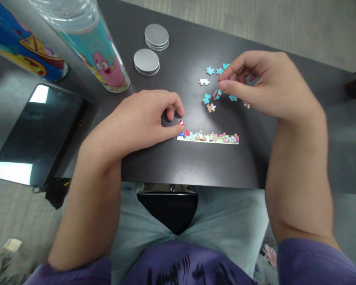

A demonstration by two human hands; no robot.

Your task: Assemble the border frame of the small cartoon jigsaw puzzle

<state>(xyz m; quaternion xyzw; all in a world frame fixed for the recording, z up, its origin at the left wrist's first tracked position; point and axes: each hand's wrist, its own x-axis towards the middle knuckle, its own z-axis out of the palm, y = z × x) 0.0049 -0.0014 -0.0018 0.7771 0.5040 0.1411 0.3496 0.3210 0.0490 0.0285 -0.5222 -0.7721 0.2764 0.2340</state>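
A joined strip of jigsaw pieces (209, 137) lies near the table's front edge. At its left end my left hand (145, 118) rests on the table, thumb and curled fingers apart. Its thumb tip touches a red-and-white puzzle piece (181, 122) above the strip. My right hand (261, 81) is over the loose pieces, thumb and forefinger pinched together on a puzzle piece, mostly hidden by the fingers. Around it lie several loose pieces, among them a light blue puzzle piece (210, 71), a whitish puzzle piece (204, 82) and an orange-brown puzzle piece (211, 107).
Two small stacks of silver discs, a back stack (156, 35) and a front stack (146, 60), stand behind my left hand. To the left are a clear-topped cartoon bottle (91, 51), a blue printed container (29, 43) and a black phone (37, 134) at the dark table's (195, 170) edge.
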